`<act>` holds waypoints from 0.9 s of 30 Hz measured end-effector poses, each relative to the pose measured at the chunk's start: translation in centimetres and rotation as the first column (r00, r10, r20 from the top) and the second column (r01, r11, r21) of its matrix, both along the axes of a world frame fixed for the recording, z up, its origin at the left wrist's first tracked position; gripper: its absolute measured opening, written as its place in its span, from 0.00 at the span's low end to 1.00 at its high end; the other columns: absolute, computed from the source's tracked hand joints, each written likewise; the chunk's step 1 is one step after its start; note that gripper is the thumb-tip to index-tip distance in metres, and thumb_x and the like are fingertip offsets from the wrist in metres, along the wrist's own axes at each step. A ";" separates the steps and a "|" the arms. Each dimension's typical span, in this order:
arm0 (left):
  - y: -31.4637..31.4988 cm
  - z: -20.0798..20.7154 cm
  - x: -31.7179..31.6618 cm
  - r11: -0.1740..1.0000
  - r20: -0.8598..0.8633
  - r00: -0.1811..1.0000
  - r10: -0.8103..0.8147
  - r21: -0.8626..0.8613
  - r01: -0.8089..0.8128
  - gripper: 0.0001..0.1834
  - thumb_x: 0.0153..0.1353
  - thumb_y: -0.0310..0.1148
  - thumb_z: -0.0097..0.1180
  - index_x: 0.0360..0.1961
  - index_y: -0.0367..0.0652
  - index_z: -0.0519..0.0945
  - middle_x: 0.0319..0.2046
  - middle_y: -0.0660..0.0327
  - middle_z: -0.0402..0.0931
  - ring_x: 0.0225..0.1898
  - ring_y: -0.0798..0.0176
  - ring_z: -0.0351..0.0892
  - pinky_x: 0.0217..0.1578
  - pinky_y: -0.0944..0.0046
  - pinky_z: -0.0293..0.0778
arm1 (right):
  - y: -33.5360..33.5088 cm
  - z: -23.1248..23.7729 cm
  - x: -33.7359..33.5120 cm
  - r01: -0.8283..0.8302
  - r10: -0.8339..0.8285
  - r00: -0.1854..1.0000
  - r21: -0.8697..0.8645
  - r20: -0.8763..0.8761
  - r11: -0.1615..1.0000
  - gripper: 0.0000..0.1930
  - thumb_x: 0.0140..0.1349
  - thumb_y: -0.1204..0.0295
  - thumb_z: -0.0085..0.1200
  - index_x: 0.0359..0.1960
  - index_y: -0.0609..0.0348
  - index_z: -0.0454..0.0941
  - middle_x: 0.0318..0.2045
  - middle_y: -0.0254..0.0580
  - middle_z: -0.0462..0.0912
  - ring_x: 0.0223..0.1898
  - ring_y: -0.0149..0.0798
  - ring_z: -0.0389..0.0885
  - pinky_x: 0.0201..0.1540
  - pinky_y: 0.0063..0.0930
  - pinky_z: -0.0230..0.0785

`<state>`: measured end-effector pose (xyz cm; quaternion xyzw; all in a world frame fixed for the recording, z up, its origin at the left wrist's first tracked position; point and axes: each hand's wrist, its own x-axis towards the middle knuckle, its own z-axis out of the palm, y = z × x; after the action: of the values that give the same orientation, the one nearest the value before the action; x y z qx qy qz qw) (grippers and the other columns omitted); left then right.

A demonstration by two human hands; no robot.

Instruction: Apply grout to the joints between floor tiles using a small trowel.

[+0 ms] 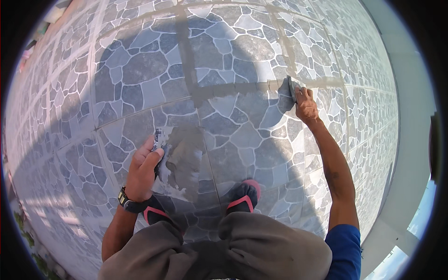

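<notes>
Across a partly shadowed floor of grey stone-patterned tiles with pale veins, a smeared grey paste band along a joint. Clenched in the right hand beside that band, a dark grey, flat hand tool; grasped at one side in the left hand, in front of the feet, a flat, roughly rectangular plate loaded with wet-looking grey paste. Probably best to press evenly, tilt the working edge slightly, follow the joint and clear stray paste off the tile faces.

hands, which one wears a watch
The left hand, gripping the wide paste-smeared plate: a dark watch circles its wrist, while the right hand shows a bare wrist.
</notes>
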<state>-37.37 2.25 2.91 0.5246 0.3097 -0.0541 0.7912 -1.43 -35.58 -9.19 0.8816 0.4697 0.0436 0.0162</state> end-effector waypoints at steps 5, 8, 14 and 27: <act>0.3 0.4 -0.5 0.999 0.014 0.999 0.042 -0.030 -0.041 0.20 0.64 0.28 0.42 0.56 0.33 0.71 0.43 0.65 0.76 0.40 0.76 0.71 0.43 0.74 0.67 | 1.2 3.8 2.5 0.232 -0.221 0.945 0.020 -0.242 0.972 0.17 0.50 0.74 0.55 0.45 0.62 0.78 0.33 0.53 0.79 0.36 0.56 0.79 0.41 0.43 0.72; 0.4 0.5 -0.6 0.997 -0.004 0.998 0.067 -0.035 -0.067 0.20 0.64 0.28 0.42 0.56 0.33 0.71 0.43 0.65 0.76 0.41 0.75 0.72 0.43 0.73 0.68 | 1.3 5.4 5.0 0.513 -0.518 0.837 -0.076 -0.178 0.855 0.18 0.52 0.65 0.54 0.40 0.65 0.79 0.37 0.61 0.81 0.39 0.59 0.80 0.43 0.44 0.72; 1.9 0.7 -2.6 0.999 -0.063 0.997 0.043 0.036 -0.041 0.25 0.61 0.28 0.40 0.60 0.29 0.66 0.46 0.60 0.76 0.45 0.71 0.73 0.48 0.72 0.67 | 6.8 2.6 2.7 0.451 -0.442 0.851 -0.036 -0.284 0.892 0.16 0.52 0.64 0.53 0.35 0.68 0.78 0.34 0.63 0.81 0.37 0.61 0.80 0.43 0.47 0.72; 2.5 1.3 -4.9 0.965 -0.004 0.967 0.254 -0.061 -0.254 0.21 0.64 0.27 0.40 0.58 0.32 0.68 0.46 0.61 0.76 0.44 0.71 0.74 0.45 0.72 0.69 | 27.6 1.0 -15.3 0.039 0.045 0.919 0.204 -0.391 0.978 0.16 0.52 0.65 0.54 0.30 0.70 0.75 0.31 0.59 0.78 0.33 0.58 0.80 0.39 0.47 0.73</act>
<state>-42.29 4.72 4.19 0.4562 0.3712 0.0393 0.8078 -16.70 -7.93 -8.15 0.8684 0.4577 -0.0856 -0.1707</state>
